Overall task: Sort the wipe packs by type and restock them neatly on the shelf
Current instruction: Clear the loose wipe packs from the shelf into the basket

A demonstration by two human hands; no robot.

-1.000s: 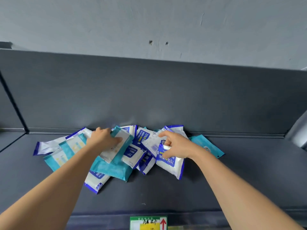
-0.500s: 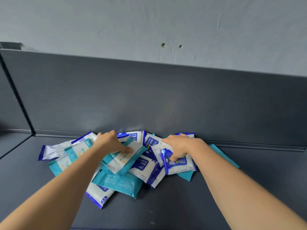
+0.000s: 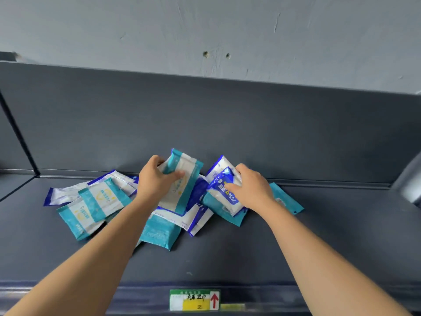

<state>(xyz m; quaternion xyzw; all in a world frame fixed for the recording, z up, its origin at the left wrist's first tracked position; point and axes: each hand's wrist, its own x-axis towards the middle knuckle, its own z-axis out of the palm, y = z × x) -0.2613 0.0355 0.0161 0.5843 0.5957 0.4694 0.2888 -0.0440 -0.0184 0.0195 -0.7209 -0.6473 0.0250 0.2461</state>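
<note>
Teal-and-white wipe pack [image 3: 182,185]: gripped in left hand [image 3: 155,182], thumb across its front face, fingers curled behind its upper left edge. Pack is tilted, top end lifted toward the back panel [image 3: 250,124], lower end over the heap.

Blue-and-white wipe pack [image 3: 219,195], "75%" printed on it: under right hand [image 3: 252,189], fingers curled round its right side, index finger on the printed face. A second blue-edged pack [image 3: 221,165] stands just behind it; can't tell whether the hand holds that one too.

Both hands are over the middle of a loose heap at the rear of the shelf [image 3: 330,242]. Packs overlap, types mixed:
- two teal-banded packs [image 3: 100,198] left of the left forearm, face up
- blue-edged pack [image 3: 60,197] at far left
- solid teal pack [image 3: 159,232] at the front of the heap, beside the left forearm
- teal pack [image 3: 287,201] flat on the shelf, partly under the right wrist

Shelf and back panel dark grey metal; slanted divider [image 3: 19,137] at left. Pale grey wall [image 3: 159,30] above, scuffed, two small holes. Green, yellow and white shelf label [image 3: 193,301] with a red arrow on the front rail
</note>
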